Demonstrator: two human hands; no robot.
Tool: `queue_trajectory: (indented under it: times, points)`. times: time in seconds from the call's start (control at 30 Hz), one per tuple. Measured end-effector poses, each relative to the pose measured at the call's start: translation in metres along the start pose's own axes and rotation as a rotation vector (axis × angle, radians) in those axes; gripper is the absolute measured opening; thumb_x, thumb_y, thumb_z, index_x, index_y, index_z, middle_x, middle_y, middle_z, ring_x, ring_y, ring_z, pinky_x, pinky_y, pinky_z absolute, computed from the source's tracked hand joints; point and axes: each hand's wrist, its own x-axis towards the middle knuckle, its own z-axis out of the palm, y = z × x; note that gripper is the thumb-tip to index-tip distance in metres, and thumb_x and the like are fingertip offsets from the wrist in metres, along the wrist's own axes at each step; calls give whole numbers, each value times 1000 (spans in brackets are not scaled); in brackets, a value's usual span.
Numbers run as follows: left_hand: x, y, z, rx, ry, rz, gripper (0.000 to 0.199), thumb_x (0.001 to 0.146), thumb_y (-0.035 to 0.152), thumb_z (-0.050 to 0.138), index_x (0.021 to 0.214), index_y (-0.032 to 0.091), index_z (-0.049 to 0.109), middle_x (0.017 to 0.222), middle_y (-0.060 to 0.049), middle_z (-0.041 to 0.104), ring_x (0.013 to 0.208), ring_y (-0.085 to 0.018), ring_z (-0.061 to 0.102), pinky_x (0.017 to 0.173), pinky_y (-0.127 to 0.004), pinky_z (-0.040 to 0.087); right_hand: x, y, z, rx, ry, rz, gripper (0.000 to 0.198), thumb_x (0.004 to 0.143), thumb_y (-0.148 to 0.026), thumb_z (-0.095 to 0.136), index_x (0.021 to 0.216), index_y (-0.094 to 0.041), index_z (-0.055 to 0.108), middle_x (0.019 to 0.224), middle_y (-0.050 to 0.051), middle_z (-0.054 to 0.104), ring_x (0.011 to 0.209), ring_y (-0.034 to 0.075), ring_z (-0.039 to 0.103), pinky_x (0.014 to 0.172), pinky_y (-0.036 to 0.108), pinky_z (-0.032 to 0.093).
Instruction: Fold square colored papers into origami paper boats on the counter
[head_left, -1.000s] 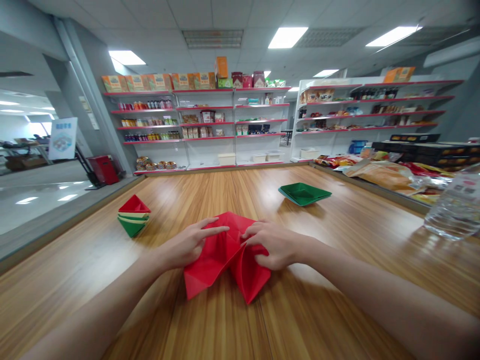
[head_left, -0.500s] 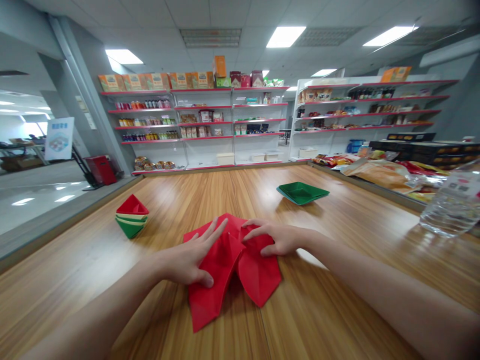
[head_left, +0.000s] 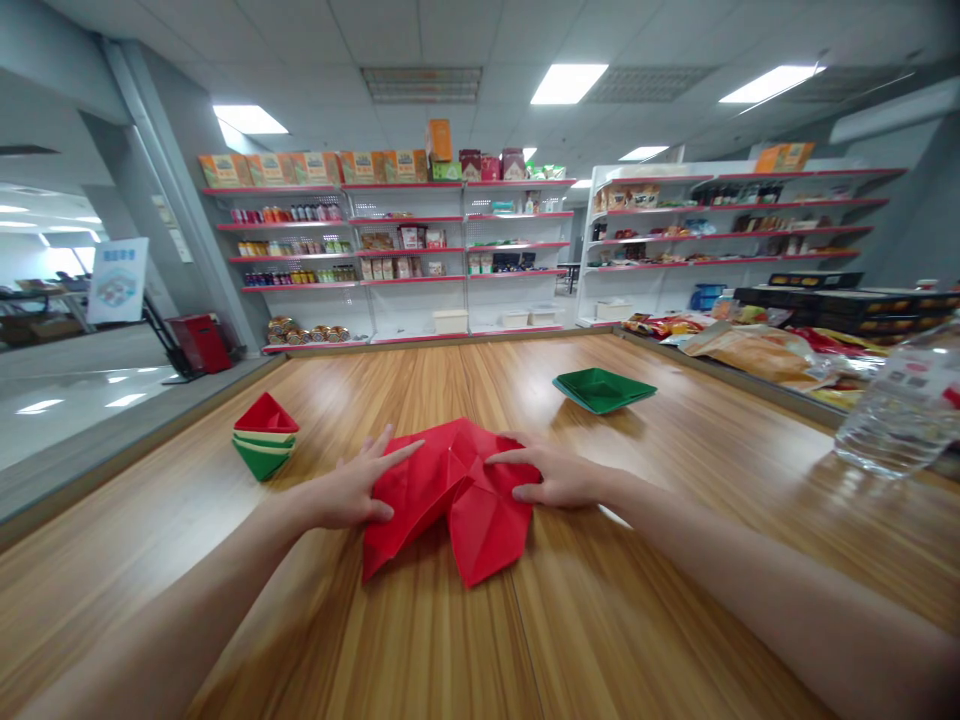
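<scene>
A creased red sheet of folded paper lies on the wooden table in front of me, its centre raised and its flaps spread. My left hand rests at its left edge, fingers spread and the thumb over the paper. On the right side, my right hand touches the sheet with index finger and thumb apart; its other fingers are partly hidden. To the left stands a small stack of folded paper shapes, red on top with green and cream below. Beyond my right hand sits a green folded paper dish.
A clear plastic bottle stands at the right table edge. Past that edge lie snack packets and dark boxes. Stocked shelves line the back, and a sign stands at the far left.
The red paper has turned, its near flaps swinging left and away from me. My left hand has shifted left and off most of the sheet. My right hand has barely moved.
</scene>
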Motion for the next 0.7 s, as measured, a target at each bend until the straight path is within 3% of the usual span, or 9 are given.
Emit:
queue_trajectory:
  times: [0.1,0.2,0.3,0.4,0.57,0.63,0.7]
  points:
    - [2,5,0,-9,107,7,58,83,30,56,139,26,40,152,-10,25,138,-33,24,110,-49,23,5,4,13,29,195,83,51,76,-26,63,126,-26,57,132,11,49,121,28,45,103,45,33]
    - [2,23,-5,-131,198,190,37,93,33,41,125,22,55,137,-9,50,130,-25,42,108,-40,32,10,8,20,145,326,156,45,76,-24,60,122,-23,60,115,9,61,101,23,57,92,39,42]
    - [0,35,-10,-235,164,321,50,81,45,61,127,25,54,132,-7,55,121,-26,51,101,-37,40,13,11,19,300,334,189,41,73,-20,60,114,-22,65,103,4,67,87,19,61,79,32,47]
    - [-3,32,-12,-244,167,355,58,71,45,73,123,27,57,124,-6,62,112,-26,57,97,-36,43,13,13,12,505,329,266,39,69,-17,60,108,-19,67,90,2,69,70,15,60,63,27,47]
    - [0,17,-3,-242,178,402,27,86,25,54,109,22,67,104,-6,71,93,-20,65,84,-29,49,10,13,3,956,342,345,43,65,-15,63,107,-15,67,86,4,71,59,11,59,54,22,45]
    - [3,14,4,-195,253,392,25,87,21,49,103,21,69,97,-6,72,87,-19,66,78,-27,50,10,12,3,1065,314,359,42,63,-14,64,105,-15,68,83,4,71,58,10,59,53,22,46]
    - [5,9,9,-142,405,353,26,88,19,46,101,20,69,98,-6,72,88,-19,66,79,-27,51,12,12,5,1118,306,380,40,64,-12,64,104,-14,69,80,5,71,58,10,60,54,22,48]
